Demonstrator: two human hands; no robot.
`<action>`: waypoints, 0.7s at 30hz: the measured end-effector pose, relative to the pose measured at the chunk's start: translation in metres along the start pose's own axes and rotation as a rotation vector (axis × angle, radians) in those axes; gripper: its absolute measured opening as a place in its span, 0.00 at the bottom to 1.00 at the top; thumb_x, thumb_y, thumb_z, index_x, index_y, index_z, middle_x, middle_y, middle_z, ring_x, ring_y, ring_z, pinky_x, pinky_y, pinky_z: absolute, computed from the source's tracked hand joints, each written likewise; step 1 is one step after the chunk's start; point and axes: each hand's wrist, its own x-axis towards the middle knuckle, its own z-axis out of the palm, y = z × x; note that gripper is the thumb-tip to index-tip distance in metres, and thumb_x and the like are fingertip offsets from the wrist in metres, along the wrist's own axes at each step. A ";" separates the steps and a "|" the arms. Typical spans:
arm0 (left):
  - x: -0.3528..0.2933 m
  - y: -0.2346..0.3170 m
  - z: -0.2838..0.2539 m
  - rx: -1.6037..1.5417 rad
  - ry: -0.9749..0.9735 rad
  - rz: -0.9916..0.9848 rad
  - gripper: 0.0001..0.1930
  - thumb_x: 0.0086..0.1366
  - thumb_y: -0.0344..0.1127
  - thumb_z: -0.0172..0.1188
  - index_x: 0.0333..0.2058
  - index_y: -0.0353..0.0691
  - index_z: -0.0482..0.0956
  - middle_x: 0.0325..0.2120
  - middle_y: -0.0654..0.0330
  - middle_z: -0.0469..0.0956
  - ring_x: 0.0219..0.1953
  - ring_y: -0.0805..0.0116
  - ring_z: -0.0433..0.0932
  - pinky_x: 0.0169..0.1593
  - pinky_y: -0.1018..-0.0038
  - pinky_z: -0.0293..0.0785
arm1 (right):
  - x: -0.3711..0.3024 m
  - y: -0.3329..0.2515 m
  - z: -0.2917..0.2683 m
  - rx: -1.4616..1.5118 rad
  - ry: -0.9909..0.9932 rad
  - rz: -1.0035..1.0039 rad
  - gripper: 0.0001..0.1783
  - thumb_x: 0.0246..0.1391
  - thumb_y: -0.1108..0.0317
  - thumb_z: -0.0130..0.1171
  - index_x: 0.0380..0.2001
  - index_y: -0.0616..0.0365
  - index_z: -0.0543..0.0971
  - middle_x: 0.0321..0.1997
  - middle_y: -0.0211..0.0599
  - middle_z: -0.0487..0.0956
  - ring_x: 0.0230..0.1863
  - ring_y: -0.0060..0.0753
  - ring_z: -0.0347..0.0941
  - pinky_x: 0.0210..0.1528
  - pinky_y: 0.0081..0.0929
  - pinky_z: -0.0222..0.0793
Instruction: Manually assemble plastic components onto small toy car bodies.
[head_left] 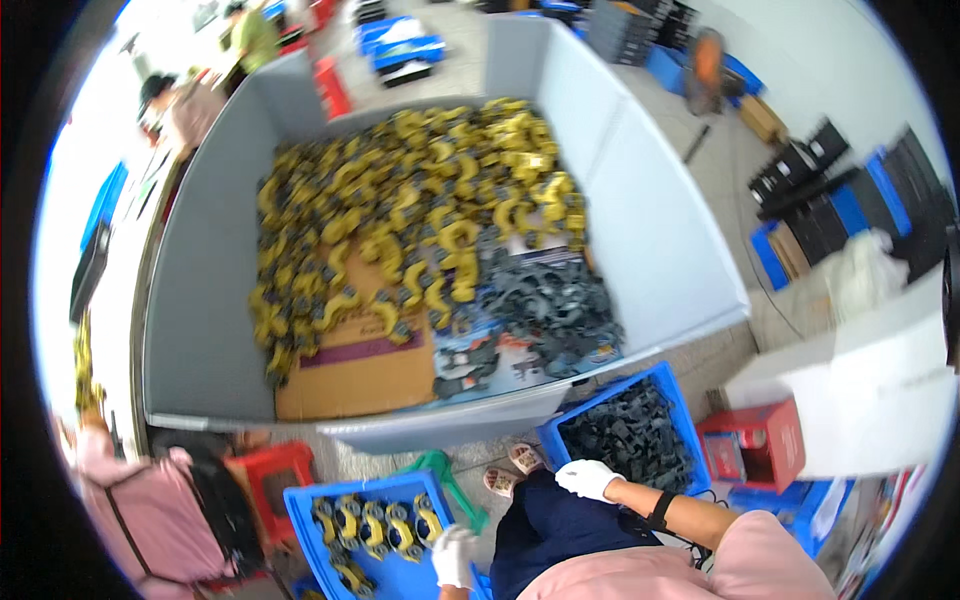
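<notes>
My left hand [454, 557], in a white glove, is at the right rim of a blue tray [387, 487]. Its fingers are stretched out, close to the rightmost of several curved yellow-and-grey plastic parts [374, 528] lined up inside. Over my dark trousers, at the lower left side of a blue bin [688, 417], is my white-gloved right hand [588, 481]. Its fingers blend together, so whether they are curled cannot be made out. Small dark grey plastic pieces [630, 430] fill that bin.
Ahead stands a large grey-walled bin [660, 200] with heaped yellow parts [400, 190] and dark grey curved pieces [550, 305] on cardboard. A green stool [463, 490], a red stool [278, 480] and a red crate [765, 445] stand nearby. A person in pink [150, 510] sits at the left.
</notes>
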 end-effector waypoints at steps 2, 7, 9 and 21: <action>0.004 0.042 0.043 -0.376 -0.205 -0.584 0.15 0.63 0.32 0.57 0.48 0.34 0.74 0.38 0.50 0.80 0.37 0.60 0.82 0.38 0.72 0.78 | -0.004 0.043 -0.010 -0.123 0.116 0.019 0.18 0.57 0.52 0.51 0.39 0.52 0.82 0.35 0.37 0.82 0.33 0.30 0.78 0.36 0.30 0.72; 0.021 0.025 0.067 0.200 -0.388 -0.703 0.16 0.63 0.35 0.58 0.49 0.42 0.76 0.36 0.59 0.79 0.33 0.69 0.79 0.31 0.75 0.75 | -0.031 0.194 0.014 -0.315 0.276 0.083 0.21 0.54 0.54 0.45 0.34 0.55 0.82 0.40 0.47 0.80 0.42 0.55 0.76 0.45 0.45 0.71; 0.036 -0.015 0.036 0.273 -0.309 -0.655 0.16 0.62 0.34 0.57 0.49 0.40 0.76 0.31 0.61 0.78 0.26 0.71 0.74 0.28 0.75 0.73 | -0.055 0.220 0.026 -0.331 0.156 0.266 0.20 0.52 0.57 0.45 0.33 0.56 0.83 0.41 0.49 0.80 0.43 0.54 0.76 0.45 0.46 0.71; 0.079 -0.075 -0.031 0.566 -0.616 -0.308 0.07 0.53 0.38 0.57 0.23 0.47 0.83 0.27 0.55 0.80 0.35 0.51 0.79 0.38 0.59 0.75 | -0.113 0.242 0.058 0.001 0.152 0.444 0.22 0.51 0.54 0.46 0.36 0.57 0.82 0.45 0.52 0.79 0.47 0.54 0.75 0.48 0.43 0.70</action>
